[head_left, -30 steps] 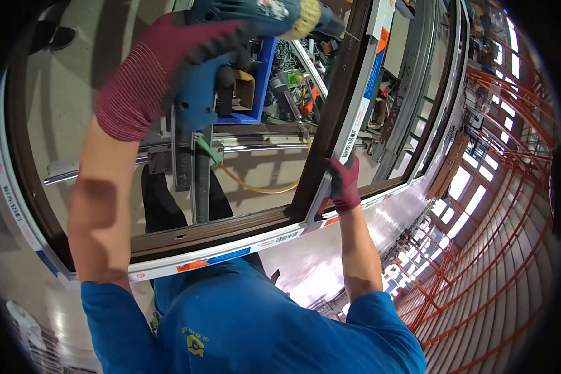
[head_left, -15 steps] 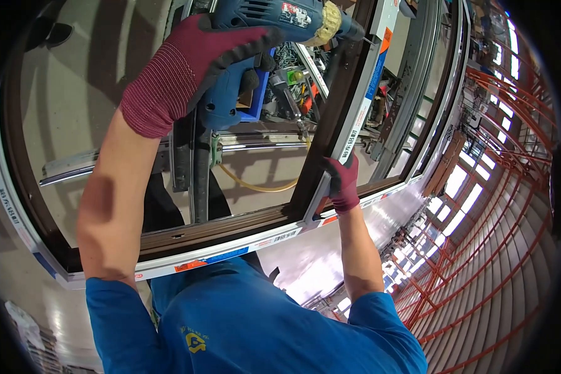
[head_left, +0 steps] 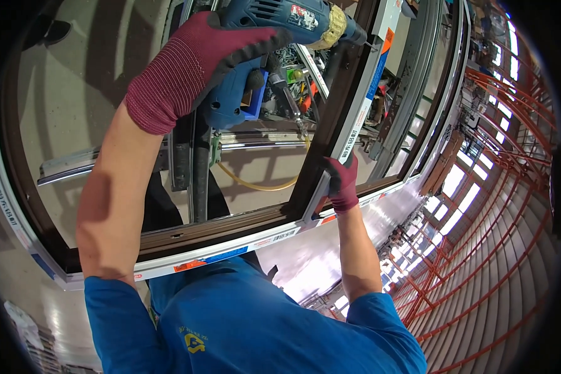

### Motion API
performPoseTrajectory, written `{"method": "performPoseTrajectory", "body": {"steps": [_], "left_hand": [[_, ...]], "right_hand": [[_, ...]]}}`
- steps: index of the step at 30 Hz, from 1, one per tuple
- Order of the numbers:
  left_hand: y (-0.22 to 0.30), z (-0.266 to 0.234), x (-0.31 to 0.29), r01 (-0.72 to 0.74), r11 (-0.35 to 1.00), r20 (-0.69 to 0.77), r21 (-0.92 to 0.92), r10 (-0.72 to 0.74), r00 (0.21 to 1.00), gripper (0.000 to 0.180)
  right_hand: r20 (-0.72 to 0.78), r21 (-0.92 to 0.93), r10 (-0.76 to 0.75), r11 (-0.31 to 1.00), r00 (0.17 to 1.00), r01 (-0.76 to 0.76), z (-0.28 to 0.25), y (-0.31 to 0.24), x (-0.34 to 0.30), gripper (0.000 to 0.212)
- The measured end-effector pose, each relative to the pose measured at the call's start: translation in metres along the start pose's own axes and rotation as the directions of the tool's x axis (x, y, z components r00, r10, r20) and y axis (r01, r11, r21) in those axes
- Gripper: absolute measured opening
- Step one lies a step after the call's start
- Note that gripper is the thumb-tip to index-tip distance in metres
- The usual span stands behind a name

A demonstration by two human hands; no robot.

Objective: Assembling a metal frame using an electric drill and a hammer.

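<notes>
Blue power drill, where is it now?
Upper centre of the head view: the blue power drill is in the left hand, pointed rightward at the brown frame bar.

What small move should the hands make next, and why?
Probably the left hand should press the drill gently toward the dark dividing bar: its bit points at that bar, and the right hand rests against the bar lower in the picture, seemingly steadying it. Bit contact is unclear.

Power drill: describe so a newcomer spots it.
Find the large brown frame, then its middle bar. Left of that bar, near the picture's top, the gloved left hand grips the blue power drill. Yellowish wrapping near its tip sets it apart from the blue bin.
</notes>
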State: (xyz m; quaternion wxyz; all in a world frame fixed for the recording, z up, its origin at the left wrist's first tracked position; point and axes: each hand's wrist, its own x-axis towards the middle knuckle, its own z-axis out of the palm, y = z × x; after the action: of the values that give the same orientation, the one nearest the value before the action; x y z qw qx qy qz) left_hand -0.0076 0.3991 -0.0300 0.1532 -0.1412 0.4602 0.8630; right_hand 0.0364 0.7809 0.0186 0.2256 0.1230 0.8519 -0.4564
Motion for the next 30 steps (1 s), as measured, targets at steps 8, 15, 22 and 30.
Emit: {"method": "performPoseTrajectory", "body": {"steps": [8,15,22,30], "left_hand": [[-0.001,-0.003,0.002,0.033,0.999,-0.029,0.032,-0.032,0.999,0.047],[-0.006,-0.004,0.003,0.021,1.0,-0.079,0.009,-0.02,0.997,0.045],[0.012,0.001,0.01,0.142,0.988,0.05,-0.062,-0.139,0.989,0.033],[0.017,0.003,0.009,0.126,0.991,0.055,-0.042,-0.123,0.991,0.029]], "right_hand": [[-0.012,0.087,0.096,0.992,0.995,-0.095,0.002,-0.005,0.0,0.024],[-0.016,0.066,0.103,0.993,0.995,-0.102,0.003,-0.006,0.001,0.024],[-0.027,0.114,0.128,0.986,0.991,-0.124,0.001,-0.001,0.001,0.028],[-0.027,0.058,0.111,0.992,0.993,-0.11,-0.002,0.002,0.001,0.028]]}}
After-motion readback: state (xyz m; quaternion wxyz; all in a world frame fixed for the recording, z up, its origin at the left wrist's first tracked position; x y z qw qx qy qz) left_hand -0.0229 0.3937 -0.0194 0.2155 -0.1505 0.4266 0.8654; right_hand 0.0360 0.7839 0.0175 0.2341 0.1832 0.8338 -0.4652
